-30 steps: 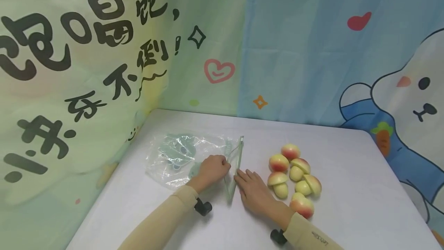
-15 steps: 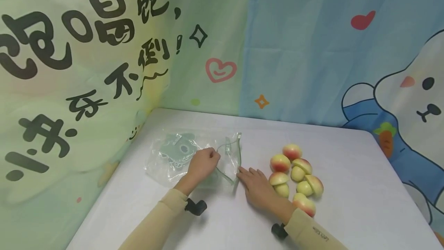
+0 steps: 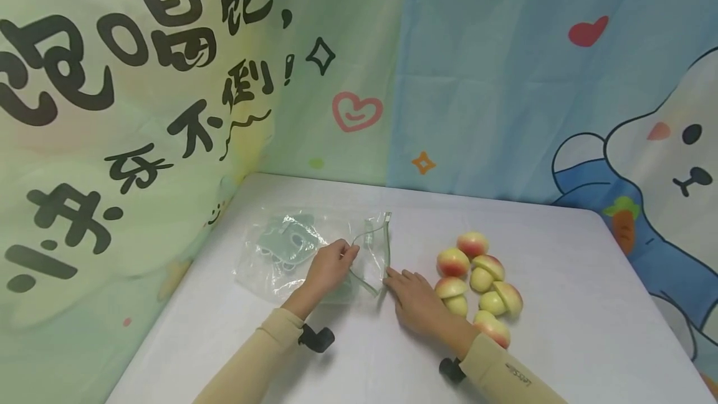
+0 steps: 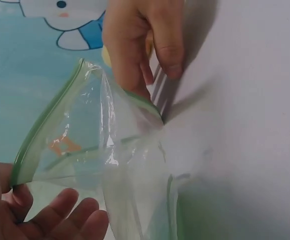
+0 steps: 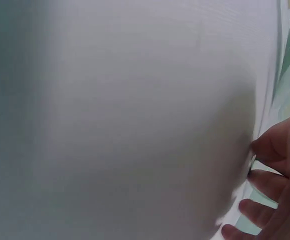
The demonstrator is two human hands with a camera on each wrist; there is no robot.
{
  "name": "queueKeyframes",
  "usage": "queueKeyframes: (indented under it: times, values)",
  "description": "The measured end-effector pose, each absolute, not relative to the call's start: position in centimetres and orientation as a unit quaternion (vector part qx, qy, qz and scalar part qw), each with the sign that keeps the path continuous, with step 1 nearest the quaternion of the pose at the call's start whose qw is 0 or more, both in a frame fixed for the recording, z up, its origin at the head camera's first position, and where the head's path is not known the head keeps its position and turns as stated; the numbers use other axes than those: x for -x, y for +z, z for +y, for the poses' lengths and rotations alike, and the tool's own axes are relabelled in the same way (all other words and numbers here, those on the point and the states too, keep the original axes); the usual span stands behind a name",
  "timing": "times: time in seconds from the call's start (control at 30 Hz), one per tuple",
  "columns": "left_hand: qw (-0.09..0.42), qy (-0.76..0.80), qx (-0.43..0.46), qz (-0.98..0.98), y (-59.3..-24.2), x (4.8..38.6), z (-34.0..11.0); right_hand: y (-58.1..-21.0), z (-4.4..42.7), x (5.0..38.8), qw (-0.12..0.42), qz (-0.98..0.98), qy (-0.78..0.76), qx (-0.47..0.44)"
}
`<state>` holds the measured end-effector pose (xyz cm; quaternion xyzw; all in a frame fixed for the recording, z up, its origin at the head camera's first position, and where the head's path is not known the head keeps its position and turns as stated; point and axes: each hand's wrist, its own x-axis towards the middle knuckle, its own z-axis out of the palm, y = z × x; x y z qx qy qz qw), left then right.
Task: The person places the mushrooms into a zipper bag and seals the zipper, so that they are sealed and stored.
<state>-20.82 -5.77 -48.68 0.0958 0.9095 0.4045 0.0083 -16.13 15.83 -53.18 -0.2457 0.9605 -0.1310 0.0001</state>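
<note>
A clear plastic bag (image 3: 252, 267) with a pale green print and green-edged mouth lies on the table in the head view. The left hand (image 3: 329, 267) pinches one green edge of the mouth between thumb and forefinger; in the left wrist view that edge (image 4: 37, 130) is raised and the mouth gapes. At the opposite edge, the right hand (image 3: 417, 304) has its fingertips on the rim, its thumb and forefinger close together there in the right wrist view (image 5: 280, 185).
Right of the right hand lie several red-and-yellow mushroom-shaped pieces (image 3: 472, 244) on the white table (image 3: 583, 304). A printed curtain (image 3: 471, 80) stands behind. Both wrists carry small black devices.
The left hand has moved left, drawing its edge of the bag away from the right hand's edge, so the mouth has widened. The right hand has barely moved.
</note>
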Motion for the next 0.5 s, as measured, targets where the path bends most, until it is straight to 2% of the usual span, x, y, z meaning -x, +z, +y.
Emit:
queueKeyframes:
  times: [0.5]
  values:
    - [0.033,0.409,-0.087,0.908,-48.56,20.50,-5.31,-52.80,15.89,15.87,-0.025,0.950,-0.161,0.267]
